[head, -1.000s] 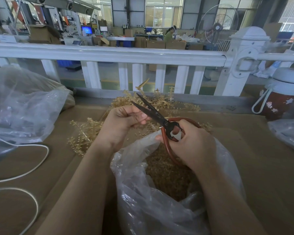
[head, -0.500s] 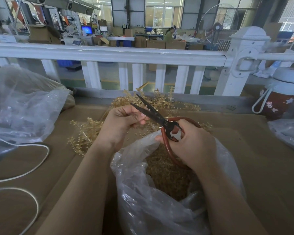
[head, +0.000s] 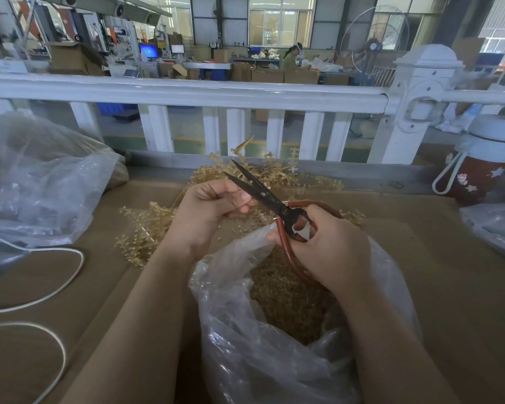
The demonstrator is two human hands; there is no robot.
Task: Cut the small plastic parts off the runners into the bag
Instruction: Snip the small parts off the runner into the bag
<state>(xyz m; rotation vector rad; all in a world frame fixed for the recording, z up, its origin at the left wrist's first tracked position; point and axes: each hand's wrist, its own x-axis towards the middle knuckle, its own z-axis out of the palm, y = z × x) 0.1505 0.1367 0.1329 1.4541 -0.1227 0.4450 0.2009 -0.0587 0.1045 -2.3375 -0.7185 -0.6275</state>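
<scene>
My right hand (head: 330,252) grips the red handles of black-bladed scissors (head: 263,195), whose blades are parted and point up-left. My left hand (head: 207,211) is curled round a thin tan runner (head: 241,147) whose tip sticks up behind the blades. Both hands hover over the mouth of a clear plastic bag (head: 245,339) holding a heap of small tan cut parts (head: 289,301). A pile of tan runners (head: 149,228) lies on the cardboard behind and to the left of my hands.
A large clear bag (head: 38,182) sits at the left, with a white cable (head: 56,284) looping in front of it. A red and white flask (head: 478,167) stands at the right by another plastic bag (head: 496,228). A white railing (head: 187,94) borders the far edge.
The runner tip above the blades has shifted slightly, and the scissor blades have moved a little. Both hands stay in about the same place.
</scene>
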